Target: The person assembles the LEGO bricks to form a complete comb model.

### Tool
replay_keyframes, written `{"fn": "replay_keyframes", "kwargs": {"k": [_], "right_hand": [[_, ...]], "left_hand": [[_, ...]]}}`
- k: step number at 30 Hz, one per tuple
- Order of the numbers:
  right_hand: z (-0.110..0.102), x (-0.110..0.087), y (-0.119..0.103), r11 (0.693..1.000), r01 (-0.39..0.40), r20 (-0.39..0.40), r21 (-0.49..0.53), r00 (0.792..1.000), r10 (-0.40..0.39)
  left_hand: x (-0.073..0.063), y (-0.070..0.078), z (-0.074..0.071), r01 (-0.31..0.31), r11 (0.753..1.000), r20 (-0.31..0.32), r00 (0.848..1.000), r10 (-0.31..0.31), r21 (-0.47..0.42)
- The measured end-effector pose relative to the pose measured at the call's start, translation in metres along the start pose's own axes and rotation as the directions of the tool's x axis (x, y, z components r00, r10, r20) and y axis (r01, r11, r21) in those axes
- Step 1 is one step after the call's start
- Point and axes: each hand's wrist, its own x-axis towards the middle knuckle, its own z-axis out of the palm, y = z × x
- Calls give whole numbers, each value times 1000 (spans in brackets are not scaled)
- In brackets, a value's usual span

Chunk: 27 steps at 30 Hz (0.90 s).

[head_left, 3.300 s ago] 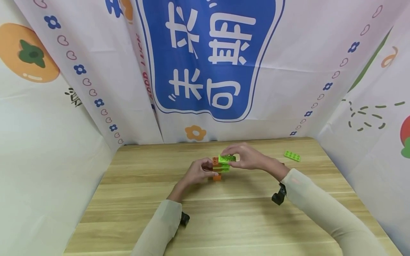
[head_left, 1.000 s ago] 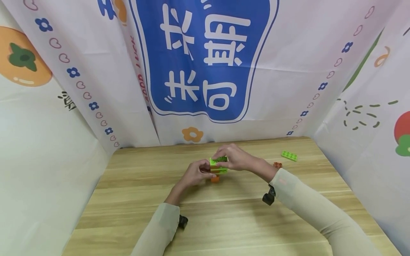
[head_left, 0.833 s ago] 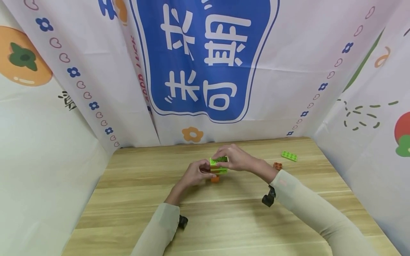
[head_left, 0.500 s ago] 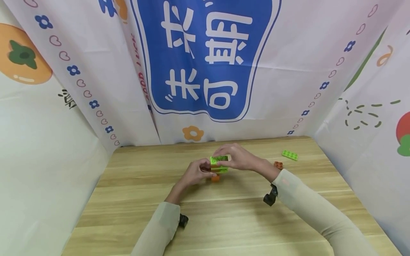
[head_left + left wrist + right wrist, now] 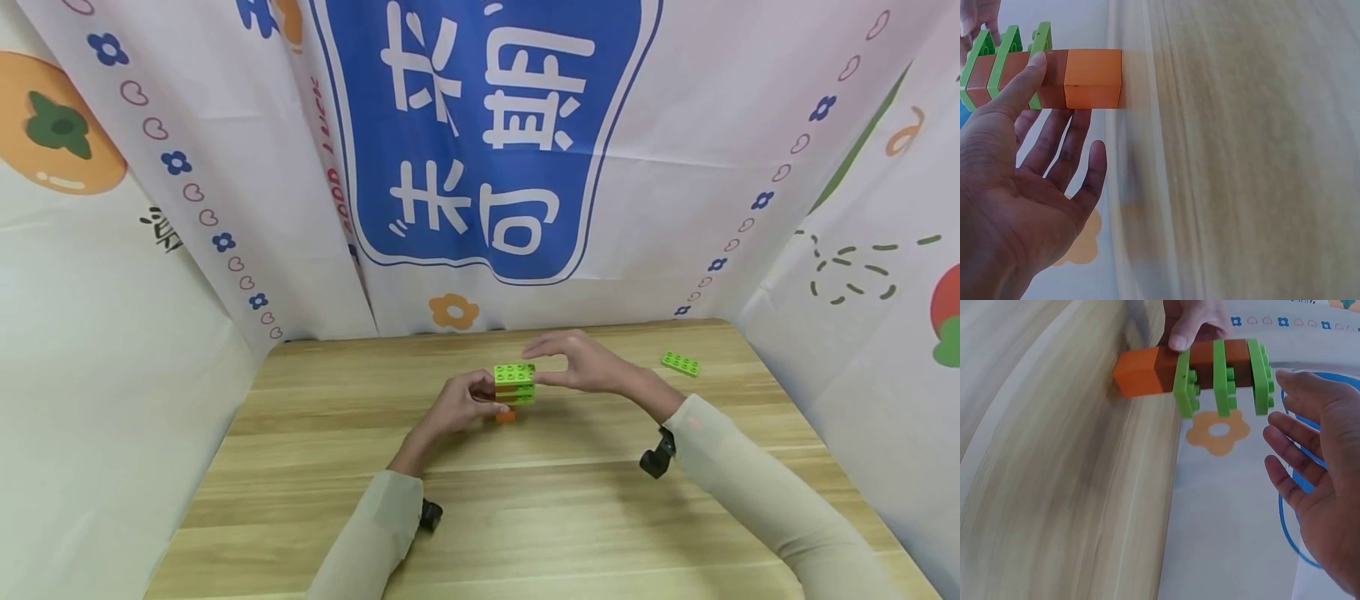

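A tower of toy building bricks (image 5: pixel 1202 364) stands upright on the table, an orange block (image 5: pixel 1093 78) at its foot. Above that, brown bricks alternate with green studded plates, and a green plate (image 5: pixel 514 372) tops it. All the green plates jut out to the same side, toward the right hand. My left hand (image 5: pixel 456 405) holds the tower from the left, thumb on the near face at a brown brick and the lowest green plate, fingers behind. My right hand (image 5: pixel 588 367) is just right of the top plate, fingers spread with nothing between them.
Another green studded plate (image 5: pixel 681 363) lies at the table's back right. Printed cloth (image 5: pixel 652 242) walls in the back and sides of the wooden table (image 5: pixel 570 517). Each wrist carries a small black camera (image 5: pixel 657 454).
The right hand lowered the green plate it was pinching onto the tower's top, then let go and drew back to the right. The left hand keeps its hold. The right forearm now covers a small brown brick.
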Motion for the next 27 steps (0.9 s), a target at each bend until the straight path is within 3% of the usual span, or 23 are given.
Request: {"fn": "replay_keyframes", "kwargs": {"k": [27], "right_hand": [[-25, -62, 40, 976, -210, -6, -55, 978, 210]], "left_hand": [[0, 2, 1, 16, 1000, -5, 1000, -16, 23]]}}
